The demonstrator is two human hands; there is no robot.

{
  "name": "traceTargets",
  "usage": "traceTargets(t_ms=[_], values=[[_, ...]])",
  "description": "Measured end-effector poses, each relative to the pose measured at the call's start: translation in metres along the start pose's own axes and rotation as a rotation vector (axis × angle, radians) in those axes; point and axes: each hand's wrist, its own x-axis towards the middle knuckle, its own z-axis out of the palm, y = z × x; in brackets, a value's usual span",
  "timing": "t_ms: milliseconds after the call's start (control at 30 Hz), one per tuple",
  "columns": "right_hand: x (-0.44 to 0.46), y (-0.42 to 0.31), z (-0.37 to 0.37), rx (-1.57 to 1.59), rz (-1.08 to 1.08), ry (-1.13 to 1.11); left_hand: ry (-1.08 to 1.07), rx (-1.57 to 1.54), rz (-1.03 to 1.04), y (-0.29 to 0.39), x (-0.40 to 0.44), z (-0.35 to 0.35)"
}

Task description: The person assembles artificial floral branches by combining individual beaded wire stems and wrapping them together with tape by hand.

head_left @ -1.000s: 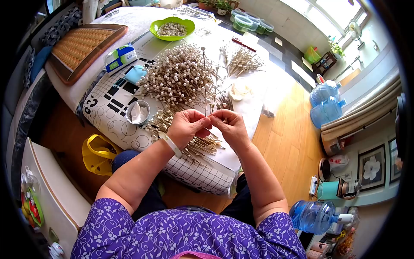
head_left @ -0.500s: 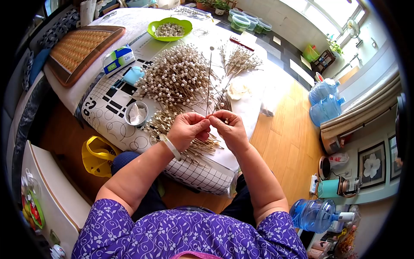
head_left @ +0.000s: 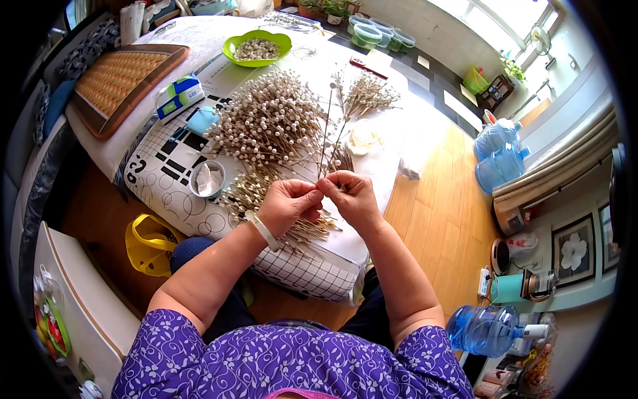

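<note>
A thin dark stem with a small pale bead at its tip stands nearly upright between my fingertips. My left hand pinches near its lower end, fingers curled. Touching it at the fingertips, my right hand pinches the same stem; the exact contact is too small to make out. Behind my hands lies a large heap of white-beaded stems. A smaller bunch of pale-tipped stems lies beside and under my left hand. Another bunch and a cream flower-like piece are beyond my right hand.
On the table are a green bowl of beads, a small cup with white pieces, a tissue pack and a light blue item. A yellow bag hangs at the left; water bottles stand right.
The beaded stem's tip has shifted right and it leans more to the right. Both hands stay pinched together. The whole view has shifted slightly.
</note>
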Motion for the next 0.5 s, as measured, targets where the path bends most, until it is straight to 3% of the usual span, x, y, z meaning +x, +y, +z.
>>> traceTargets(t_ms=[333, 500], values=[[0.006, 0.016, 0.004, 0.06, -0.097, 0.022, -0.058, 0.059, 0.012, 0.0, 0.007, -0.007], [0.002, -0.009, -0.002, 0.013, 0.033, -0.054, 0.008, 0.093, 0.14, 0.017, 0.007, -0.021]])
